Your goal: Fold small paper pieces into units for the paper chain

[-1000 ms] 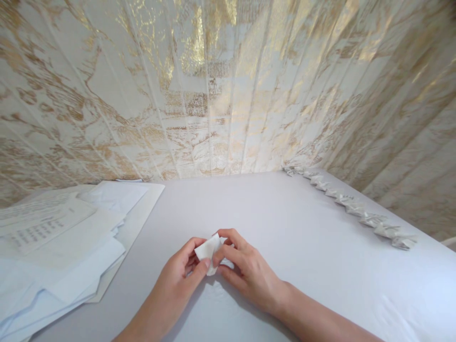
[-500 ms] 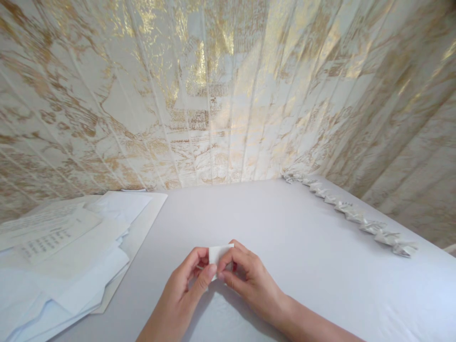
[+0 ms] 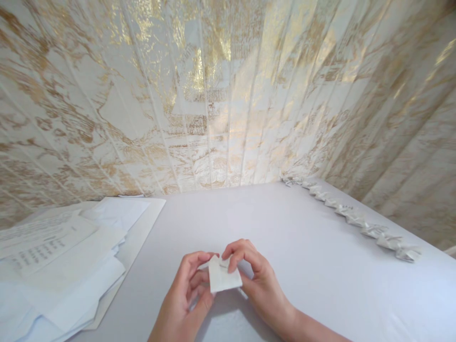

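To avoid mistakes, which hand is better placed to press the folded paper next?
Probably the right hand: its fingertip rests on the folded paper; the left hand holds its left edge.

- The folded paper [image 3: 223, 280], more hidden by fingers 0.5 s ago, now shows most of its front face, a small dark mark near the top.
- The left hand's [image 3: 187, 292] thumb has slid from that face to the lower left corner.
- The right hand's [image 3: 267, 281] thumb has left the front for the right edge.

A white table [image 3: 213, 218] bears piled papers [image 3: 67, 280] and a row of folded pieces [image 3: 355, 218]
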Action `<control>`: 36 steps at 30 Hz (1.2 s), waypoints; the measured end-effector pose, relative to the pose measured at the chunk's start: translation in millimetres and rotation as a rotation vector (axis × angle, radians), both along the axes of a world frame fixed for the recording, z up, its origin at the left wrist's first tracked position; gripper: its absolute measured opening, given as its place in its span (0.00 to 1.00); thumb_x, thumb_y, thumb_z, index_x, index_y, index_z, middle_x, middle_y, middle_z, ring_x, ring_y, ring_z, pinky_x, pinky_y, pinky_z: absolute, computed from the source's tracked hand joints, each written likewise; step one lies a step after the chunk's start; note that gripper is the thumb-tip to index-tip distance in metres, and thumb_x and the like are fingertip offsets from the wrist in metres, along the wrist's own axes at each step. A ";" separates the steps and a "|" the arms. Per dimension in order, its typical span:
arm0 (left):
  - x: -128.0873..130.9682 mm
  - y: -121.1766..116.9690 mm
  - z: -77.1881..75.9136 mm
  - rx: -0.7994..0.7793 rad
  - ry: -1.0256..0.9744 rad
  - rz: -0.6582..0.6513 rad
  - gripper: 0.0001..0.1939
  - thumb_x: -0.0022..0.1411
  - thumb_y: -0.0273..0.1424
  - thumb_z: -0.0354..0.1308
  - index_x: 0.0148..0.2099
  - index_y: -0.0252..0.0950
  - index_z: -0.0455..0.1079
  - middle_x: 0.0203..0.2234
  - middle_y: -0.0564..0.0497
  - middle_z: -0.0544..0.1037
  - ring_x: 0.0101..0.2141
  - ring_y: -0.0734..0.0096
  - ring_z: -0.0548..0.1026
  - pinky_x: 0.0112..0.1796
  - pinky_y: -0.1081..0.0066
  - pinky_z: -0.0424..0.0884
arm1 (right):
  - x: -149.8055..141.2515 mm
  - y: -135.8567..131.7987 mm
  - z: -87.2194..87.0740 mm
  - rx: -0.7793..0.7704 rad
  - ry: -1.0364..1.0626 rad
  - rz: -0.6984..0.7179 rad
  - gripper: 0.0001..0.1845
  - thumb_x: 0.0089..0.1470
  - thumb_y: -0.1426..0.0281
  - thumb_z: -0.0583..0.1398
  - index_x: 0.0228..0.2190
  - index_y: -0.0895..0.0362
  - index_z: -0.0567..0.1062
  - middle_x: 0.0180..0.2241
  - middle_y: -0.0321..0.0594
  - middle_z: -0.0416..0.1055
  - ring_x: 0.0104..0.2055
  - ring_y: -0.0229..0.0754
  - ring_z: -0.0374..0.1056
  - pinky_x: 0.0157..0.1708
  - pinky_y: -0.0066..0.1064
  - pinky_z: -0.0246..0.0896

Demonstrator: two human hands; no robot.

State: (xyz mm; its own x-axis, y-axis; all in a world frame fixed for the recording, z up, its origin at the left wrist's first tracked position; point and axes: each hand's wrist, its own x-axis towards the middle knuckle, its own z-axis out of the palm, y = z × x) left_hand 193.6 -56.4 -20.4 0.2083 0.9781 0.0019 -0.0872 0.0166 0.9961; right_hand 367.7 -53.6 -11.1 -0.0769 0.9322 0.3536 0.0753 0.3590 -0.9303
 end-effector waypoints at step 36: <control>-2.0 -1.6 0.8 -0.061 0.182 -0.132 0.24 0.61 0.57 0.51 0.34 0.40 0.62 0.17 0.60 0.70 0.19 0.73 0.75 0.21 0.79 0.66 | -2.6 -9.5 11.9 0.468 -0.468 0.059 0.05 0.60 0.76 0.53 0.37 0.54 0.64 0.39 0.40 0.66 0.40 0.43 0.63 0.42 0.35 0.59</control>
